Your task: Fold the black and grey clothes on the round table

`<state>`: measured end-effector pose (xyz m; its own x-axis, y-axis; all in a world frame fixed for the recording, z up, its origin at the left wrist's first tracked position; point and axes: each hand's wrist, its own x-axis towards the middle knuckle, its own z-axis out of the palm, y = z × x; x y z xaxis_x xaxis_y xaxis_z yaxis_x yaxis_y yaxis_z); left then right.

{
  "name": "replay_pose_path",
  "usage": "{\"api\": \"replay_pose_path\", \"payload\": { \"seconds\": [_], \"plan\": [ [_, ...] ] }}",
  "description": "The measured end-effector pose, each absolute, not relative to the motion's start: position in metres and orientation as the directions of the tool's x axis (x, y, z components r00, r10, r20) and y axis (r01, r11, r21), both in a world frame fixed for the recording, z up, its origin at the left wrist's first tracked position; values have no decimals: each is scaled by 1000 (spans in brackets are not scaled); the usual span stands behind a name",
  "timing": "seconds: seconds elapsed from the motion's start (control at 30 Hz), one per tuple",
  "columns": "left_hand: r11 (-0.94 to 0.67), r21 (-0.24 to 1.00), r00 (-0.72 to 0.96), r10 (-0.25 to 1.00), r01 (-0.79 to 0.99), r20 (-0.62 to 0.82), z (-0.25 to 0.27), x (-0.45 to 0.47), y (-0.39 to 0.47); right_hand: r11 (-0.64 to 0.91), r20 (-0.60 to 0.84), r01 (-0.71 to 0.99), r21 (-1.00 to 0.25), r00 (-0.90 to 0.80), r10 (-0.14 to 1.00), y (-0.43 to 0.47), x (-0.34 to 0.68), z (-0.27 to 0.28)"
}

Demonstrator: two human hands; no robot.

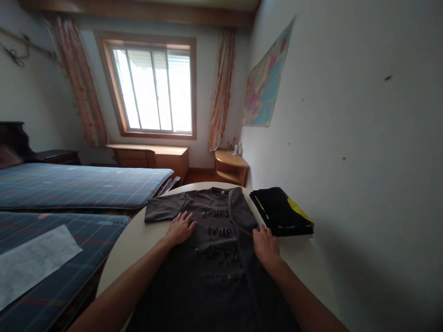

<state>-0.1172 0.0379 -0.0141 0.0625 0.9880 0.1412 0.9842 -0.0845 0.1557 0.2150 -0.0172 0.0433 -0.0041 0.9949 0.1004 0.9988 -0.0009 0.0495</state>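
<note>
Dark T-shirt (216,242) on round table (126,251), under my left hand (180,229), flat and splayed; my right hand (266,242) curled at its folded right edge; whether pinching cloth, can't tell.

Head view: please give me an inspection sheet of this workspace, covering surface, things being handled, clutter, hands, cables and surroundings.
Surface: pale table with a curved edge, largely covered by the shirt.
Things: dark T-shirt, lettering up, left sleeve spread, right side folded inward; stack of folded black-and-yellow clothes to its right.
Clutter: paper sheet on the near mattress, off the table.
Hands: left hand open on the shirt; right hand at the folded edge, grip unclear.
Cables: dark looped cord high on the left.
Surroundings: window, curtains, wall map, desk.
</note>
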Motion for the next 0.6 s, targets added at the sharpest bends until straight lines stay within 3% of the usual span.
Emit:
{"api": "replay_pose_path", "payload": {
  "seconds": [0.07, 0.2, 0.4, 0.6],
  "plan": [
    [-34, 153, 11, 989, 988, 145, -13, -126, 38, 69, 141, 997, 41, -74, 987, -17, 199, 41],
    [-6, 146, -14, 990, 989, 138, -14, -144, 42, 281, 52, 949, -144, -276, 960, -20, 173, 27],
    [7, 162, -38, 981, 987, 191, -14, -154, 57, 259, -65, 942, -215, -278, 958, -19, 151, 27],
    [363, 243, -425, 857, 899, 292, -7, -177, 61, 323, 71, 921, -217, -315, 947, 0, 146, 27]
  ]
}}
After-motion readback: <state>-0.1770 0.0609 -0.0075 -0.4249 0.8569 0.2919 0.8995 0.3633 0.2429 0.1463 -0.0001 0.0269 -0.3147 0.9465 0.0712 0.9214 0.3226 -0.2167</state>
